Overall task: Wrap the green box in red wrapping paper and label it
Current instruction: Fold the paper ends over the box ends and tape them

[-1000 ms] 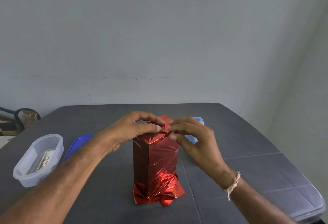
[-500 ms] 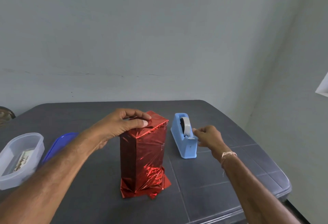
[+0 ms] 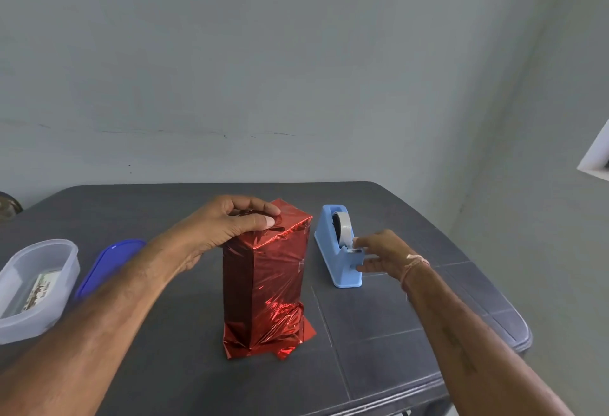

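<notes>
Left hand (image 3: 230, 228), right hand (image 3: 382, 252) bare — pale twisted thread band (image 3: 416, 262) round right wrist.

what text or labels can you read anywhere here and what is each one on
Printed card inside the clear container: dark print shows, but it is too blurred to read.
Red wrapped box: no text or label visible.
Blue tape dispenser and its tape: no text visible.
Nothing else bears readable text.
</notes>
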Available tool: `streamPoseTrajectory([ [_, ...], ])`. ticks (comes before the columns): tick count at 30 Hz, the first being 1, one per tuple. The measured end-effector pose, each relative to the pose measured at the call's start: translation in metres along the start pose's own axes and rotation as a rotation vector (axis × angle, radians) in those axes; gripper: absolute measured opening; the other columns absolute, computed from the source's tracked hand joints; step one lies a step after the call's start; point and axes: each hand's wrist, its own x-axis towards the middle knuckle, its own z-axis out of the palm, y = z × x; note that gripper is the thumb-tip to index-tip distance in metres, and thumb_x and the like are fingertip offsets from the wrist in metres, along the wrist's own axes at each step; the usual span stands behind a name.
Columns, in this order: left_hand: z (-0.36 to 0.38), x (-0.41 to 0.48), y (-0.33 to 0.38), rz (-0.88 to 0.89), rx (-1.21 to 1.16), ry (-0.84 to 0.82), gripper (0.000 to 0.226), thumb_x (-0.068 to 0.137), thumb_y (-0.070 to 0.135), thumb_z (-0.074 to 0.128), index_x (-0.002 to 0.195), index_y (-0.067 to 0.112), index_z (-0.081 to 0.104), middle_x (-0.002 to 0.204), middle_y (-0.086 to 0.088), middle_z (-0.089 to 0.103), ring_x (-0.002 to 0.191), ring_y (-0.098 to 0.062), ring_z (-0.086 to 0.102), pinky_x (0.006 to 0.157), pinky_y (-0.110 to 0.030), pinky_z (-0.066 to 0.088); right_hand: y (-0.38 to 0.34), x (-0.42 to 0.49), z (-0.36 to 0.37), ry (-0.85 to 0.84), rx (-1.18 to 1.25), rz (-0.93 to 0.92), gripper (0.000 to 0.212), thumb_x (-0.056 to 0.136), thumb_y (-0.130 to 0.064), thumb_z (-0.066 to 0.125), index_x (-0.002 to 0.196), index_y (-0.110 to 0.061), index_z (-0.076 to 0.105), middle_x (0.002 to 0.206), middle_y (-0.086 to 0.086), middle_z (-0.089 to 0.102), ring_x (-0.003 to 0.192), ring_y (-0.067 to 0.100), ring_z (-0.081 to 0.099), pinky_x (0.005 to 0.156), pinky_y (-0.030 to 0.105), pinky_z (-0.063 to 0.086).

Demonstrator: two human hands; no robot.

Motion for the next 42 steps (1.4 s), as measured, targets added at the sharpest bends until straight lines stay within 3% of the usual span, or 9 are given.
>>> streamPoseTrajectory([
  [9,0.001,-0.001,-0.001,-0.011,-0.019,0.009,0.019,0.086,0.024,0.079,0.104,0.031,0.081,0.11,0.015,0.077,0.098,-0.006,0.071,0.079,-0.022,0.048,0.002,-0.005,0.001,-0.035,0.138,0.058,0.032,0.095,-0.01,0.071,0.121,0.005,0.058,0.132,0.02,0.053,0.107,0.047,0.065,0.073,0.058,0.062],
  [14,0.002,-0.002,0.0,-0.011,-0.037,0.003,0.02,0.088,0.021,0.077,0.106,0.027,0.08,0.108,0.013,0.078,0.084,0.0,0.073,0.071,-0.016,0.05,0.003,-0.008,0.001,-0.063,0.257,0.055,0.034,0.098,-0.016,0.064,0.128,-0.002,0.059,0.126,0.019,0.057,0.113,0.044,0.063,0.082,0.061,0.06],
  [19,0.002,-0.003,0.0,-0.023,-0.041,0.007,0.02,0.088,0.022,0.077,0.107,0.027,0.08,0.106,0.011,0.078,0.084,-0.005,0.073,0.07,-0.018,0.051,0.005,-0.014,0.006,-0.044,0.273,0.038,0.031,0.097,-0.018,0.061,0.125,-0.004,0.058,0.124,0.016,0.058,0.113,0.042,0.063,0.079,0.057,0.062],
  [23,0.003,-0.004,0.0,-0.03,-0.039,0.015,0.02,0.088,0.022,0.077,0.107,0.028,0.08,0.108,0.014,0.077,0.09,-0.007,0.072,0.073,-0.022,0.051,0.017,-0.018,0.011,-0.013,0.304,-0.006,0.018,0.095,-0.018,0.06,0.106,-0.004,0.062,0.116,0.016,0.061,0.112,0.041,0.064,0.087,0.058,0.06],
  [26,0.003,-0.004,0.001,-0.03,-0.038,0.012,0.021,0.088,0.022,0.077,0.108,0.027,0.079,0.106,0.012,0.078,0.08,-0.002,0.072,0.067,-0.018,0.051,0.027,-0.019,0.015,0.019,0.314,-0.043,0.021,0.095,-0.019,0.063,0.107,-0.002,0.062,0.121,0.018,0.062,0.11,0.037,0.066,0.082,0.051,0.062],
  [29,0.003,-0.005,0.002,-0.028,-0.044,0.005,0.022,0.089,0.021,0.076,0.11,0.026,0.078,0.107,0.012,0.078,0.076,0.0,0.072,0.061,-0.013,0.05,0.032,-0.023,0.016,0.037,0.328,-0.062,0.012,0.097,-0.017,0.061,0.094,-0.005,0.063,0.119,0.017,0.059,0.109,0.036,0.064,0.086,0.051,0.06],
  [34,0.003,-0.006,0.001,-0.032,-0.045,0.005,0.022,0.088,0.022,0.076,0.11,0.026,0.079,0.109,0.01,0.078,0.08,-0.005,0.073,0.066,-0.017,0.051,0.042,-0.024,0.018,0.048,0.341,-0.101,0.015,0.096,-0.014,0.06,0.098,-0.001,0.065,0.122,0.019,0.059,0.11,0.033,0.064,0.086,0.049,0.062],
  [38,0.003,-0.006,0.001,-0.036,-0.04,0.007,0.022,0.089,0.022,0.076,0.11,0.026,0.078,0.109,0.008,0.078,0.08,-0.005,0.072,0.067,-0.018,0.051,0.054,-0.02,0.02,0.06,0.349,-0.101,0.023,0.096,-0.015,0.064,0.107,0.006,0.065,0.122,0.021,0.065,0.112,0.032,0.067,0.078,0.037,0.064],
  [42,0.003,-0.005,0.001,-0.038,-0.045,0.005,0.023,0.089,0.021,0.076,0.112,0.025,0.078,0.109,0.009,0.078,0.078,-0.003,0.072,0.063,-0.015,0.051,0.06,-0.024,0.022,0.134,0.266,-0.111,0.02,0.098,-0.025,0.068,0.093,-0.006,0.068,0.099,0.008,0.065,0.096,0.021,0.063,0.08,0.038,0.06],
])
